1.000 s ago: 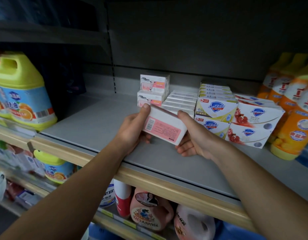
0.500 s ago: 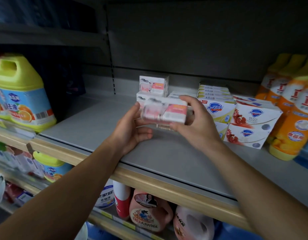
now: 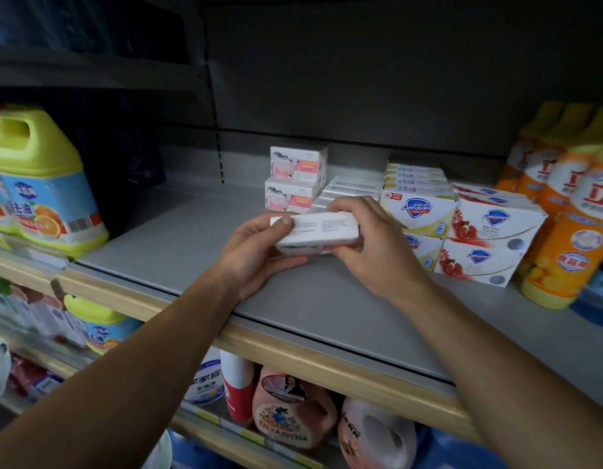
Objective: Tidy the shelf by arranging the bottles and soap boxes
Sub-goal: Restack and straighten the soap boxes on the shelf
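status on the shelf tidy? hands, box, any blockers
Left hand and right hand both grip white soap box. Box above grey shelf, ahead of pink stack. Nothing in the way.

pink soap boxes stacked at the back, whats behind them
Behind the two stacked pink soap boxes only the grey back panel shows above them. Whatever sits directly behind the stack on the shelf is hidden.

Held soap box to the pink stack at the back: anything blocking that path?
Nothing visible does. Both hands, left and right, hold the soap box just in front of the pink stack. Only bare shelf lies to its left; the flat white boxes sit to the stack's right, behind the held box.
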The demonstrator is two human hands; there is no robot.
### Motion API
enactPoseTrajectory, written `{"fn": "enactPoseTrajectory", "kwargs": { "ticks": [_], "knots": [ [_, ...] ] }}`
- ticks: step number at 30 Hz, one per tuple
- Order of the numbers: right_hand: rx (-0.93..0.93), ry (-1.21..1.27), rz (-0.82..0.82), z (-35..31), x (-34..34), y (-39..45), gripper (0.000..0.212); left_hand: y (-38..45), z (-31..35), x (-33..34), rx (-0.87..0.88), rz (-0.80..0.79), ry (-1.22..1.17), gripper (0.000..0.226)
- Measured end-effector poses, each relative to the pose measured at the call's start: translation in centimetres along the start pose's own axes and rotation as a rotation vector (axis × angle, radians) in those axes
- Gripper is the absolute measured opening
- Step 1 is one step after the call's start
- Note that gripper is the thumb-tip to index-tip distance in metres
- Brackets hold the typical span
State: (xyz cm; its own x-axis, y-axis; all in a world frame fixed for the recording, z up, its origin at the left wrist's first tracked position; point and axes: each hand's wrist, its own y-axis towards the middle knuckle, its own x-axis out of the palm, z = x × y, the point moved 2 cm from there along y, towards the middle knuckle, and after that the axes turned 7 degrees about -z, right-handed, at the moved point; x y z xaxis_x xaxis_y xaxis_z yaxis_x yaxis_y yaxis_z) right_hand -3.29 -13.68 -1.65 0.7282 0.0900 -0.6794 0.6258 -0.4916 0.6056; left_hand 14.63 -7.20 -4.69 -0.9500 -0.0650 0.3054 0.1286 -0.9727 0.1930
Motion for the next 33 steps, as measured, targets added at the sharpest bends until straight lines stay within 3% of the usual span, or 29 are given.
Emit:
{"fn": "enactPoseTrajectory", "kwargs": {
  "ticks": [11,15,18,21,25,33],
  "knots": [
    [0.046,-0.269,-0.099,-1.1,1.1,-0.5,0.053,-0.4,-0.2,0.6,0.024,0.024,0.140,0.023],
    [0.157,-0.179,-0.182,-0.5,1.1,-0.4,0.056,0.2,1.4,-1.2,0.004,0.159,0.534,0.041],
    [0.186,-0.196,-0.249,-0.5,1.6,-0.5,0.055,1.5,2.5,-3.9,0.027,0.271,1.023,0.028],
    [0.184,-0.208,-0.237,-0.4,1.6,-0.5,0.055,2.9,2.2,-5.6,-0.036,0.191,1.448,0.027],
    [0.187,-0.240,-0.234,-0.3,1.5,-0.4,0.056,3.7,0.2,-6.4,-0.149,0.008,1.640,0.051],
    [0.209,-0.382,-0.405,-2.4,0.9,2.0,0.050,3.8,-0.3,-6.8,-0.097,0.015,1.701,0.043]
  ]
}}
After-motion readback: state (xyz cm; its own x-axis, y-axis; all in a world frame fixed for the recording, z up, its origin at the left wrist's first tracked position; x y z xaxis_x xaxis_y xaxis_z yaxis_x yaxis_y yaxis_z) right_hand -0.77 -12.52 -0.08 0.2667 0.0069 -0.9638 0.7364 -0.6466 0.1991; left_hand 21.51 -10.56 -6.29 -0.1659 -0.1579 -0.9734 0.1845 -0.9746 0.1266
